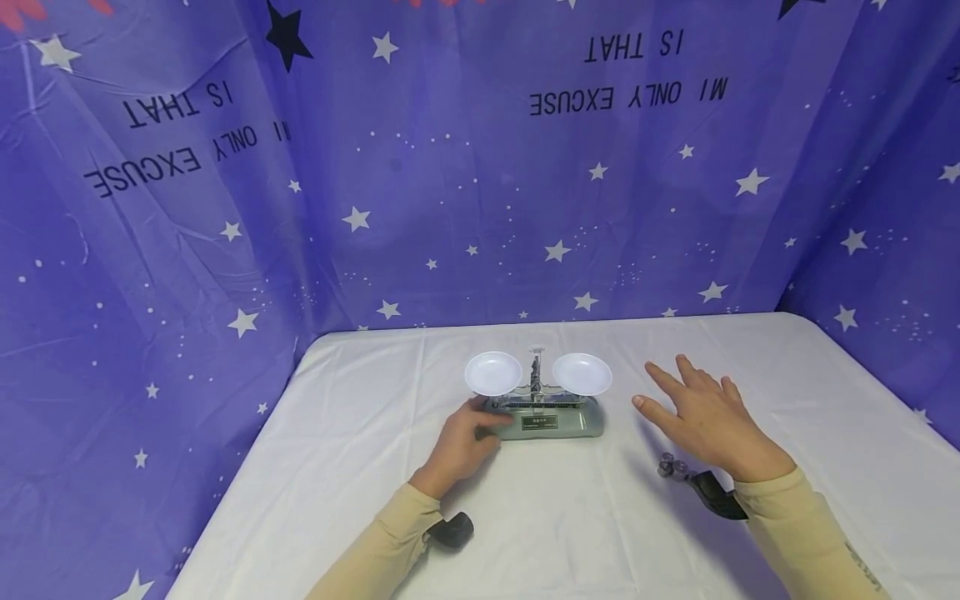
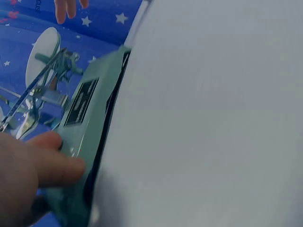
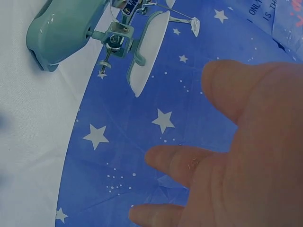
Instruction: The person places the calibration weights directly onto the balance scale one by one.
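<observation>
A small balance scale [image 1: 555, 423] with a grey-green base stands on the white table. Its two white pans, the left pan [image 1: 492, 372] and the right pan [image 1: 582, 374], hold nothing and sit at about the same height. At the base's left end my left hand [image 1: 461, 442] grips it, with fingers [image 2: 61, 169] lying over the front face. That end of the base is partly hidden by the hand. To the right of the scale my right hand [image 1: 708, 417] hovers with spread fingers, touching nothing. In the right wrist view, the right pan [image 3: 150, 52] is apart from these fingers.
The white tablecloth [image 1: 570, 517] covers the table. Purple star-patterned curtains [image 1: 525, 192] with printed lettering hang behind and at both sides. A dark wrist device [image 1: 452, 531] is on the left sleeve, another device [image 1: 716, 494] on the right, beside small greyish round pieces [image 1: 671, 467].
</observation>
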Demonstrator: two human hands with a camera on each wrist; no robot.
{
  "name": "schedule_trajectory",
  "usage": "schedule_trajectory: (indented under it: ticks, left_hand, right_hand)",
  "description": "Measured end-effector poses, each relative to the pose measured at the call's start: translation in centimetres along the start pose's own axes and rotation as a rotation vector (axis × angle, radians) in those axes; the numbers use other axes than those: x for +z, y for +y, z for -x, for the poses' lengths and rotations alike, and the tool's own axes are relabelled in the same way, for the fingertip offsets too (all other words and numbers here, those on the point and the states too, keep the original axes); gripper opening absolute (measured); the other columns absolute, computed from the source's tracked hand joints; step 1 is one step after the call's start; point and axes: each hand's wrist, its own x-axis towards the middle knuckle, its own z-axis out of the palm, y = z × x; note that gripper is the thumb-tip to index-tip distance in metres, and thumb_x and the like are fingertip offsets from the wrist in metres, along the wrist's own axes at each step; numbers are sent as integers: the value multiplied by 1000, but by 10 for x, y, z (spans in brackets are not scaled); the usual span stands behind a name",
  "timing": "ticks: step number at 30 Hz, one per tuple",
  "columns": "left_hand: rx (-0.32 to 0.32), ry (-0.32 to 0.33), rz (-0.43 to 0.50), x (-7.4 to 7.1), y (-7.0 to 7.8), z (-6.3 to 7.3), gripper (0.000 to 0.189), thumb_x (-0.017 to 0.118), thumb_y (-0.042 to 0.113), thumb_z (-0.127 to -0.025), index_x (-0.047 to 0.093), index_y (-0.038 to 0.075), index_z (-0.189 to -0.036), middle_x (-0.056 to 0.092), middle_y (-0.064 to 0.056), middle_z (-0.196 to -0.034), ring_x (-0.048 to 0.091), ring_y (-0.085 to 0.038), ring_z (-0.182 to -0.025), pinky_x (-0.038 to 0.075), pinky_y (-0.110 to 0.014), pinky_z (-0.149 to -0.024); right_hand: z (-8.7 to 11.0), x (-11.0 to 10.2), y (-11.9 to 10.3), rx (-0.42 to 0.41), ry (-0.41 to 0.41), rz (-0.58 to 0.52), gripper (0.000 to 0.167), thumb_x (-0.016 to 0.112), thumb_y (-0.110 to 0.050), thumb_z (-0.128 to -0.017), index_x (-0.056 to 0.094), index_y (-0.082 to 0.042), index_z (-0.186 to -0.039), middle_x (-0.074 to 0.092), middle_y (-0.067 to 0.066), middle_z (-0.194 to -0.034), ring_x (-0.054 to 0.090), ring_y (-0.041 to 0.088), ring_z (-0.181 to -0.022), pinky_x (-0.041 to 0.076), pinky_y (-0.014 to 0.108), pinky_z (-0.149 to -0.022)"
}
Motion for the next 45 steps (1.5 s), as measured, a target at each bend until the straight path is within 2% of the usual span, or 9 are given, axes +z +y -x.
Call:
schedule_trajectory:
  ticks: [6, 10, 17, 34, 45]
  left_hand:
    - [-20, 53, 14, 6, 1, 1, 39, 64, -9, -72, 80, 6, -105, 60, -26, -140, 58, -43, -131, 47, -55, -110]
    - [-9, 75, -2, 7, 1, 1, 41, 63, -11, -71, 80, 6, -104, 62, -27, -135, 61, -43, -127, 49, -55, -108]
    - [-48, 79, 44, 11, 1, 1, 42, 61, -13, -73, 80, 5, -105, 60, -28, -139, 57, -45, -132, 46, -56, -112]
    - [-35, 135, 78, 13, 0, 4, 41, 59, -11, -73, 80, 6, -103, 61, -26, -138, 57, -44, -132, 46, -57, -111]
    - [-14, 139, 73, 14, -1, 3, 42, 59, -12, -72, 80, 5, -103, 61, -28, -138, 56, -46, -132, 46, -58, -111]
  right_hand:
    - [0, 0, -1, -6, 3, 3, 73, 43, -57, -102, 43, -5, -153, 26, 45, -155, 32, 69, -137, 22, 83, -107]
    - [1, 1, -1, -5, 4, 0, 73, 43, -57, -103, 43, -5, -153, 26, 45, -155, 32, 69, -137, 23, 83, -107]
    - [2, 1, -1, -5, 4, -1, 72, 43, -56, -103, 44, -4, -153, 27, 45, -155, 32, 68, -137, 23, 83, -106]
    - [1, -10, 6, -6, -2, -11, 71, 41, -54, -104, 42, -3, -153, 29, 47, -153, 35, 66, -137, 33, 80, -104]
    - [8, -9, 19, -16, -37, -82, 69, 43, -53, -104, 43, -4, -154, 32, 40, -156, 38, 63, -138, 35, 78, -104]
